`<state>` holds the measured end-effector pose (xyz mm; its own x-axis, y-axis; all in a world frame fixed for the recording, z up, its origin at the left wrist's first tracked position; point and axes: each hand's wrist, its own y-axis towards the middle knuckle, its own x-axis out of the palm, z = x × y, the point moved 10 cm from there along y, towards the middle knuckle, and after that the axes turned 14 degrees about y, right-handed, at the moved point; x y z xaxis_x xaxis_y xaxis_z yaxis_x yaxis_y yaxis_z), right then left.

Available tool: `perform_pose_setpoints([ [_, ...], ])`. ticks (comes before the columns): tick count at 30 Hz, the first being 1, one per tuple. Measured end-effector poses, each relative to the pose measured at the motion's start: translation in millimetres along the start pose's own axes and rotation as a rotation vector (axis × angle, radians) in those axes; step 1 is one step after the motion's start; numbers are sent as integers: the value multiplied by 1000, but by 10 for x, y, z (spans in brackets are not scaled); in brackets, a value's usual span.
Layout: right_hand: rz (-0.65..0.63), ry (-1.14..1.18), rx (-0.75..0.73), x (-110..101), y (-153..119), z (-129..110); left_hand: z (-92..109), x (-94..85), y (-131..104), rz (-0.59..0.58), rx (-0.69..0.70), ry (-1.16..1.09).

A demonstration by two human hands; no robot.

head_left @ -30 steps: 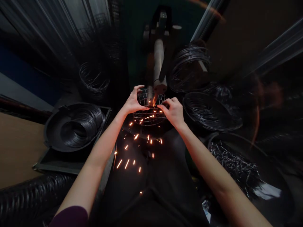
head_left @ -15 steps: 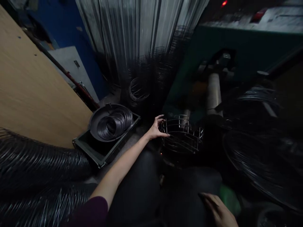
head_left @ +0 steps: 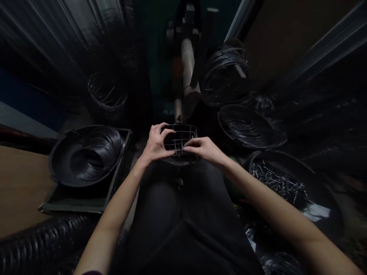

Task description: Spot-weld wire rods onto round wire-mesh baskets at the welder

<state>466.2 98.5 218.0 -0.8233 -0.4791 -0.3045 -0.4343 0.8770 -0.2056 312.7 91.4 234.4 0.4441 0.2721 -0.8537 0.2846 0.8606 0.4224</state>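
My left hand (head_left: 156,143) grips a round grey metal-wire basket (head_left: 183,132), my right hand (head_left: 202,148) pinches at its front; pale lettering (head_left: 168,112) beyond is unreadable.

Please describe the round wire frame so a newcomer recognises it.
Start at the grey metal cylinder, upper centre. Lower in view, a round open frame of thin metal wire is held between the bare left hand and bare right hand. Unlike the dark round wire coil at left, it has crossing bars.
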Motion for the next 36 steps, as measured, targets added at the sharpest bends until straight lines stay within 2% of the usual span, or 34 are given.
perform_pose_setpoints([
  [3, 84, -420, -203, 1, 37, -142, 55, 55, -7, -13, 19, 22],
  [6, 35, -822, -363, 178, -69, -217, 7, 73, -26, 1, -33, -7],
  [8, -3, -983, -417, 250, -134, -215, -12, 77, -27, 8, -64, -27],
  [11, -21, -1107, -478, 269, -174, -210, 16, 90, -16, 10, -82, -58],
  [16, 75, -1148, -642, 229, -223, -306, 55, 110, 2, 22, -107, -94],
  [20, 97, -1120, -692, 203, -228, -364, 42, 108, 37, 36, -108, -103],
  [29, 67, -1031, -567, 108, -27, -429, -89, 109, 189, 27, -135, -139],
  [36, 64, -1014, -537, 76, 52, -442, -144, 121, 238, 15, -144, -133],
])
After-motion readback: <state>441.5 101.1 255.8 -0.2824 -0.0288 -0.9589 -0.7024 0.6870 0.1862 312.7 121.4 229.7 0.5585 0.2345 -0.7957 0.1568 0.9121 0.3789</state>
